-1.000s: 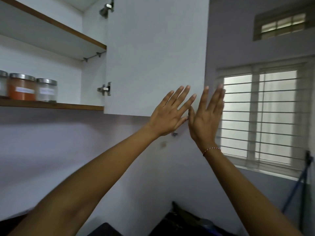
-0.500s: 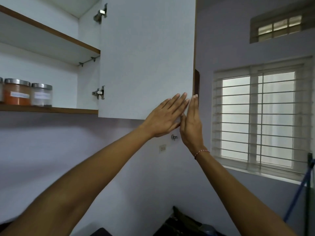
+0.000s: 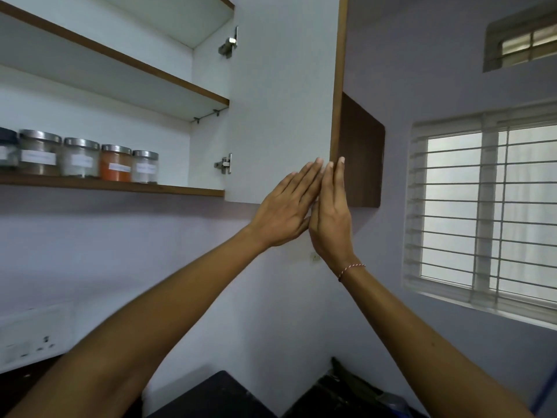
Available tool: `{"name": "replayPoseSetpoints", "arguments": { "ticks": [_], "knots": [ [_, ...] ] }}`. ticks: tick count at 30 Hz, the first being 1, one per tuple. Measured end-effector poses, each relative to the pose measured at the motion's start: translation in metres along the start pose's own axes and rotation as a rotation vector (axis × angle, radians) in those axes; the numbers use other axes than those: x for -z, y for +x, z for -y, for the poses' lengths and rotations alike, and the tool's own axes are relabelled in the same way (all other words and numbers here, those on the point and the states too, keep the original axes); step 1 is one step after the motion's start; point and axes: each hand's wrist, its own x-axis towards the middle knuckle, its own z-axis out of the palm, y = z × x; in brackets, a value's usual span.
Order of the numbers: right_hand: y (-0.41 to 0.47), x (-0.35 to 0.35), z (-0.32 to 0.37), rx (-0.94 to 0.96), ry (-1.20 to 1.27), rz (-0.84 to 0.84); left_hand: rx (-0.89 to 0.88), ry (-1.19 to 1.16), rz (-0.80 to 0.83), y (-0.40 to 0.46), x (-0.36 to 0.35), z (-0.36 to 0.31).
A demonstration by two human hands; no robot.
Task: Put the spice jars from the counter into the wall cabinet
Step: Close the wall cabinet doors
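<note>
We count perhaps five spice jars (image 3: 115, 162) shelved, well left of our flat, straight fingers (image 3: 310, 176) pressing the cabinet door (image 3: 283, 95)

Dim room, window (image 3: 482, 212) backlight, wide-angle distortion

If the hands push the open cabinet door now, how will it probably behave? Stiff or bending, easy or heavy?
The cabinet door looks like a thick rigid board, so it should not bend. It hangs on two metal hinges, so it will likely swing, not slide. Both hands lie near its free edge, probably easy leverage.
</note>
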Motion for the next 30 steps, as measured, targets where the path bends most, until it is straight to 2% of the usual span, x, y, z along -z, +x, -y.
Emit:
{"name": "replayPoseSetpoints", "arguments": {
  "ticks": [7,13,17,20,24,30],
  "knots": [
    [-0.001,-0.019,0.064,0.052,0.094,0.062,0.043,0.131,0.065,-0.044,0.060,0.030],
    [-0.002,-0.050,0.112,0.075,0.220,0.099,-0.012,0.357,0.067,-0.076,0.112,0.062],
    [0.002,-0.075,0.144,0.158,0.257,0.143,0.018,0.480,0.178,-0.101,0.146,0.091],
    [0.006,-0.098,0.164,0.179,0.208,0.217,0.063,0.559,0.279,-0.122,0.166,0.114],
    [0.011,-0.131,0.182,0.089,0.081,0.293,0.107,0.665,0.390,-0.149,0.184,0.139],
    [0.018,-0.180,0.207,0.113,0.018,0.369,0.204,0.726,0.450,-0.176,0.188,0.169]
  ]
}}
